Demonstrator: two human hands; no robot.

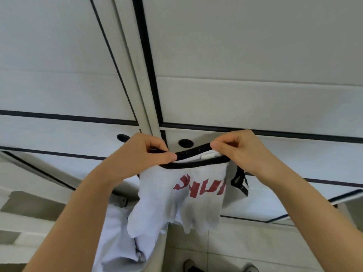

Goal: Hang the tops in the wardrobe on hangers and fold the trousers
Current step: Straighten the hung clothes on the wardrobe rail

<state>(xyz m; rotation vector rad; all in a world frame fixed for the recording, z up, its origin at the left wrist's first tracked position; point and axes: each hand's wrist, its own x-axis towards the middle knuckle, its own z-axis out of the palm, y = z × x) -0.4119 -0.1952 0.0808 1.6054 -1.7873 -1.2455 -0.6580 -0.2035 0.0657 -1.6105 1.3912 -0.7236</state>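
T-shirt (182, 195) hangs at six o'clock, collar (194, 150) pinched by left hand (145, 152) and right hand (237, 152); best hold it wide and level.

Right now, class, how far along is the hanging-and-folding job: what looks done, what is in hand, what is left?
Done: nothing provable; a white cloth hangs lower left, its support hidden. In hand: the left hand and right hand pinch the black collar of a white T-shirt before the wardrobe. Left: no hanger shows in it, so it needs hanging; no trousers are in view.
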